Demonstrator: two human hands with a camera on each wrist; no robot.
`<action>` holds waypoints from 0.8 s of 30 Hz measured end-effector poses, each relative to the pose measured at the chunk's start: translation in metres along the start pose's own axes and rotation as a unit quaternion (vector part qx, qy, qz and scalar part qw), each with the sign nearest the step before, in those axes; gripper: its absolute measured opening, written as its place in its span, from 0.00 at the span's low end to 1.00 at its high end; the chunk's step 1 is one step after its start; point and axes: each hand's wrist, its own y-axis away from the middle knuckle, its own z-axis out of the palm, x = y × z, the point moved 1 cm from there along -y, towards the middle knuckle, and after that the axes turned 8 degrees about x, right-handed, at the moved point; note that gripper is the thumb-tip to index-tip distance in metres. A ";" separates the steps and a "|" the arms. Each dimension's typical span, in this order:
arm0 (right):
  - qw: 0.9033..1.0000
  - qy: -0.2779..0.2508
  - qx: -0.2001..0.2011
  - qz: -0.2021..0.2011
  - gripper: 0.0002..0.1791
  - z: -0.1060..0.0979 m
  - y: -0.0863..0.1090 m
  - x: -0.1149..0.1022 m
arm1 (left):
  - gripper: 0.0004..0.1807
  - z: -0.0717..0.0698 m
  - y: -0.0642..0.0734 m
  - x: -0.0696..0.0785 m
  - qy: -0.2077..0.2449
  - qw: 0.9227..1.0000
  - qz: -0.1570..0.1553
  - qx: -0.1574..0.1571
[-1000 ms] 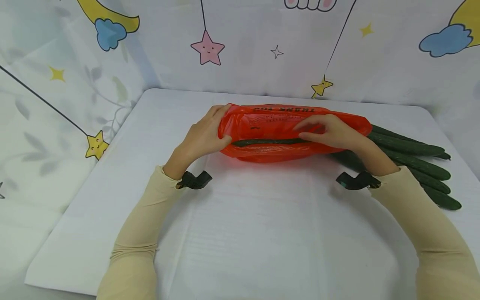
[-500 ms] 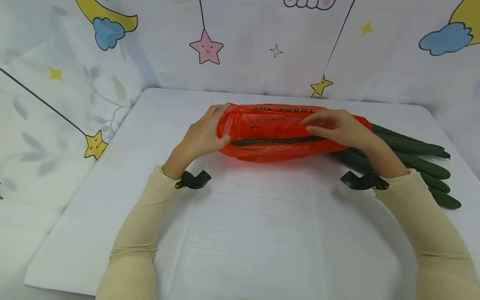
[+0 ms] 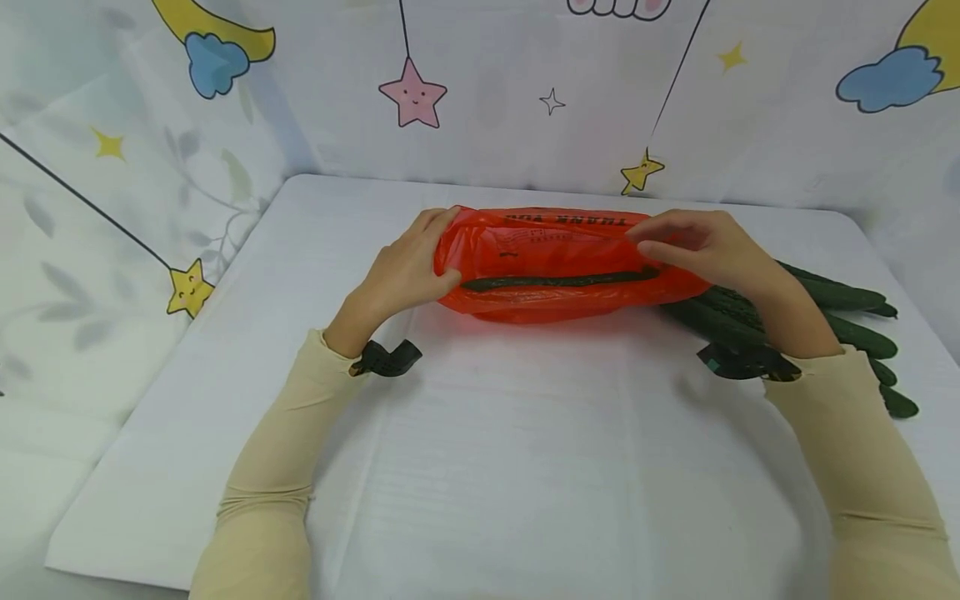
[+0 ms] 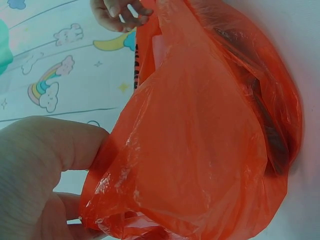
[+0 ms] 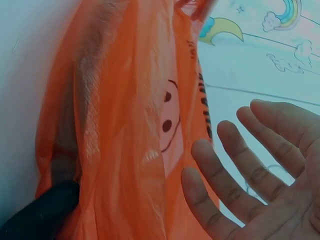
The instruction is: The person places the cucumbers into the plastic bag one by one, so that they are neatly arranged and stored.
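A red plastic bag (image 3: pixel 540 302) with dark "THANK YOU" print lies on its side along the back of the table. Through its opening a dark green cucumber (image 3: pixel 558 281) shows lengthwise inside. My left hand (image 3: pixel 408 262) grips the bag's left end; in the left wrist view the thumb and fingers of this hand (image 4: pixel 45 165) pinch the gathered plastic. Over the bag's right end is my right hand (image 3: pixel 708 246), its fingers loosely bent and holding nothing. In the right wrist view those fingers (image 5: pixel 250 185) spread beside the bag (image 5: pixel 125 125).
Several loose cucumbers (image 3: pixel 858 333) lie in a bunch at the right of the white table (image 3: pixel 495 467), partly hidden behind the right forearm. One cucumber's end (image 3: pixel 705 321) lies close to the bag. A patterned cloth (image 3: pixel 487 150) hangs along the back edge.
My right hand has moved right and slightly up along the bag, uncovering more of the cucumber inside. The left hand and the bag stay nearly still.
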 end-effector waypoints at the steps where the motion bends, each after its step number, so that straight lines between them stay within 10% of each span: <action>1: 1.000 0.000 0.002 0.006 0.17 -0.002 0.001 0.000 | 0.43 0.000 0.000 0.000 0.000 1.000 0.000 0.000; 24: 0.996 -0.026 0.071 0.045 0.16 -0.031 0.031 0.018 | 0.43 0.001 -0.001 -0.001 0.001 1.000 -0.001 -0.002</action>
